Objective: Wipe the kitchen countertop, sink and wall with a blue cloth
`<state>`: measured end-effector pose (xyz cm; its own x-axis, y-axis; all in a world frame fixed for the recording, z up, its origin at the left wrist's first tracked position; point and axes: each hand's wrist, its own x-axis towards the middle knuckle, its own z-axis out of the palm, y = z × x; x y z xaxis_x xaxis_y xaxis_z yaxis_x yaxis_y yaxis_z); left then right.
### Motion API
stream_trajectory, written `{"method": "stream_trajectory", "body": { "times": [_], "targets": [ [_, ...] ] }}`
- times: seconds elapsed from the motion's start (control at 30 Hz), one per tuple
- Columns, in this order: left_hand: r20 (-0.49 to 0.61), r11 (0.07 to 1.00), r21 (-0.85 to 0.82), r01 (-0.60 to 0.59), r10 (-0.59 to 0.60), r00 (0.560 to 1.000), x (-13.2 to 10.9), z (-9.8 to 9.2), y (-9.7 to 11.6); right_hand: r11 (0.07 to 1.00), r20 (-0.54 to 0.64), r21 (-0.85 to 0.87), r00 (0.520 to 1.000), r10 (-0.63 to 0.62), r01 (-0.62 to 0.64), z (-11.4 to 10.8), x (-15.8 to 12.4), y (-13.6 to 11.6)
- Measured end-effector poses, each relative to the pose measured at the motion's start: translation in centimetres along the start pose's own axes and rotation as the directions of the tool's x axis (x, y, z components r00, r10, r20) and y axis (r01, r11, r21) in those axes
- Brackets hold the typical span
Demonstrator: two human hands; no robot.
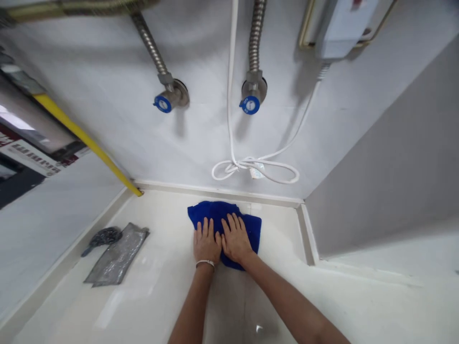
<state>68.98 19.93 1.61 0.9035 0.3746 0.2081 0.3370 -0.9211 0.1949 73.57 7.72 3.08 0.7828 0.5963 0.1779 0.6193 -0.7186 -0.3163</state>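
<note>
A blue cloth (pixel 218 210) lies spread on the white countertop (pixel 168 286), close to the back wall. My left hand (pixel 207 244) rests flat on its left part, fingers stretched forward; a thin pale bracelet circles that wrist. Beside it, my right hand (pixel 236 240) presses flat on the cloth's middle, its fingers slightly spread. The two thumbs nearly meet. Neither hand grasps the cloth; both lie on top of it. Part of the cloth is hidden beneath the palms.
Left lie a grey plastic bag (pixel 116 260) and a dark crumpled bundle (pixel 103 237). A yellow hose (pixel 86 138) enters the back-left corner. Two blue-capped valves (pixel 163 103) stick out from the wall. A looped white cord (pixel 283 173) hangs below a plug (pixel 346 28).
</note>
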Motion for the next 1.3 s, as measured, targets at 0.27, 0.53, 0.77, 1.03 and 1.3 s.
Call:
{"method": "stream_trajectory", "body": {
  "times": [0.27, 0.53, 0.77, 1.03, 1.3],
  "targets": [
    [-0.179, 0.978, -0.029, -0.208, 0.199, 0.964, -6.0, 1.5, 2.8, 0.982, -0.291, 0.043, 0.938, 0.187, -0.182, 1.7, -7.8, 1.1],
    [-0.203, 0.894, -0.344, -0.287, 0.228, 0.952, -1.7, 0.5, 10.7, 0.897, -0.51, 0.355, 0.75, 0.421, -0.262, -2.8, -7.4, 7.3],
    [-0.385, 0.774, -0.325, -0.543, 0.416, 0.824, 4.9, -3.0, 20.4, 0.876, -0.65, 0.312, 0.59, 0.48, -0.369, -9.0, -1.9, 13.9],
    [0.015, 0.843, -0.246, -0.478, 0.497, 0.868, 9.3, 3.0, 21.4, 0.785, -0.421, 0.065, 0.696, 0.582, -0.616, -4.7, 0.8, 17.2],
    [0.009, 0.829, -0.264, -0.493, 0.513, 0.858, 9.2, 1.9, 19.3, 0.8, -0.571, 0.061, 0.637, 0.518, -0.596, -3.6, 1.6, 16.4]
  ]
}}
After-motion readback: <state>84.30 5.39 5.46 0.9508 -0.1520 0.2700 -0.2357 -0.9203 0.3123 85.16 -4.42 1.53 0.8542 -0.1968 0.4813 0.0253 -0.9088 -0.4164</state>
